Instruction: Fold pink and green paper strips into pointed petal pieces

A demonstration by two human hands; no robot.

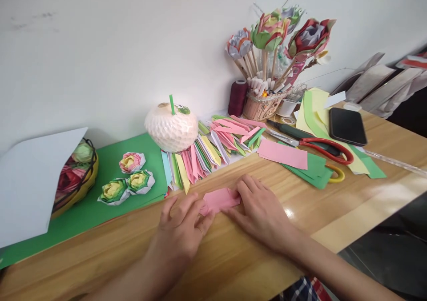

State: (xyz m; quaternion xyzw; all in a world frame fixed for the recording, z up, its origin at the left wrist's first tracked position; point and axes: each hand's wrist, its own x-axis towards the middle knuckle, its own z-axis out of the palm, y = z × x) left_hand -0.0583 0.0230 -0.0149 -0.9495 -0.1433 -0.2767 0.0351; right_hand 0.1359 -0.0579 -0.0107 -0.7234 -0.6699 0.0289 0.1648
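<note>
A small strip of pink paper lies on the wooden table, with its corners folded in at the right end. My left hand holds its left end between thumb and curled fingers. At the opposite end, the fingers and thumb of my right hand pinch the paper's edge; the fingertips partly cover it. Just behind are many folded paper pieces in pink, green, yellow and white, lined up in a row. A flat pink paper rectangle rests on green slips to the right.
Red-handled scissors and a black phone lie at right. A white textured coconut-like object with a green straw stands behind. Paper flowers sit on green sheets. A basket of paper flowers on sticks and a thread spool stand by the wall.
</note>
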